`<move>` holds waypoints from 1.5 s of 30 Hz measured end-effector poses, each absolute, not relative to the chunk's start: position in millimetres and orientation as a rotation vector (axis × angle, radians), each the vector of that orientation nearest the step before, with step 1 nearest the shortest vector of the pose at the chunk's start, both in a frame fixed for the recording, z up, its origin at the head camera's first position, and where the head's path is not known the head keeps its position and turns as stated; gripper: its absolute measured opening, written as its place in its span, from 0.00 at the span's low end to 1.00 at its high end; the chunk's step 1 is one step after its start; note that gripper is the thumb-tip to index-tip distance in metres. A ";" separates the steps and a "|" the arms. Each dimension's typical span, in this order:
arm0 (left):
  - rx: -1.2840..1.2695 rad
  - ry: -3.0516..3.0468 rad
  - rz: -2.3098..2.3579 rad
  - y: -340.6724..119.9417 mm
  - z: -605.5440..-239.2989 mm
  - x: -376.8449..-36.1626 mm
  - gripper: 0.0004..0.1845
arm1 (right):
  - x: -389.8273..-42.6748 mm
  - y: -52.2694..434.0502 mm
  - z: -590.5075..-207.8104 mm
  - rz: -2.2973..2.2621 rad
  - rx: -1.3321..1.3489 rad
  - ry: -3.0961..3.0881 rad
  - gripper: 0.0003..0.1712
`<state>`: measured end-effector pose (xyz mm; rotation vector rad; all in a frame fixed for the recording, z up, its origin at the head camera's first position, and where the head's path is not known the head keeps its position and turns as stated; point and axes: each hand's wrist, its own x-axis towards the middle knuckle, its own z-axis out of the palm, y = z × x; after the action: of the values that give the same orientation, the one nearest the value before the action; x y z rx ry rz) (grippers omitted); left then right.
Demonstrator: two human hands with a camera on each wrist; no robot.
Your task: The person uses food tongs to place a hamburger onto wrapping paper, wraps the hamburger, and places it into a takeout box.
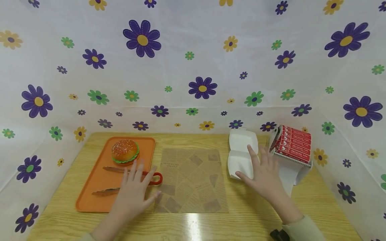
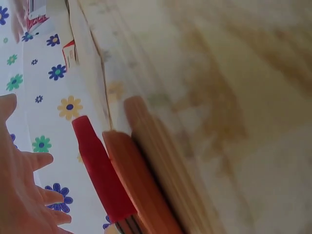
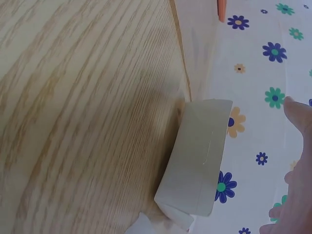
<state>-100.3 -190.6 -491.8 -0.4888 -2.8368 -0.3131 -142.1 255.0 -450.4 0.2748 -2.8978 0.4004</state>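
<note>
My left hand (image 1: 134, 183) lies open with spread fingers over the red-handled tongs (image 1: 155, 178) at the right edge of the orange tray (image 1: 90, 197). A burger (image 1: 125, 151) sits at the tray's far end. In the left wrist view the red handle (image 2: 100, 170) lies just beyond my fingers (image 2: 29, 195); I cannot tell whether they touch it. My right hand (image 1: 263, 171) is open, fingers straight, over the right side of an opened white clamshell box (image 1: 241, 150). In the right wrist view the box (image 3: 200, 156) stands a little apart from my fingertips (image 3: 297, 117).
A printed brown wrapping paper (image 1: 193, 180) lies flat between tray and box on the wooden table (image 1: 247, 217). A red and white carton (image 1: 292, 145) stands on a white holder at the right. Flowered white cloth walls enclose the table on three sides.
</note>
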 end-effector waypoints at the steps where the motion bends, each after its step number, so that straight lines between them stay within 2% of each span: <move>1: -0.502 -2.836 -0.305 -188.9 -491.9 -99.3 0.45 | -142.5 253.4 -450.8 0.405 0.280 -2.895 0.60; 15: -0.703 -2.794 -0.323 -171.6 -499.6 -92.3 0.42 | -147.1 233.0 -454.2 0.405 0.349 -2.872 0.58; 26: -0.731 -2.756 -0.281 -184.3 -503.6 -94.5 0.40 | -147.9 225.0 -458.2 0.383 0.374 -2.865 0.58; 37: -1.120 -2.559 -0.125 -187.2 -515.5 -95.1 0.35 | -151.5 213.9 -460.8 0.414 0.408 -2.864 0.57; 45: -1.258 -2.549 -0.035 -174.6 -516.1 -94.7 0.32 | -156.4 202.2 -464.3 0.404 0.451 -2.836 0.58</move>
<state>-94.7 -174.6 -516.1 -1.2579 -2.5489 -0.0348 -156.4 202.2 -464.3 0.4511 -2.8363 0.4045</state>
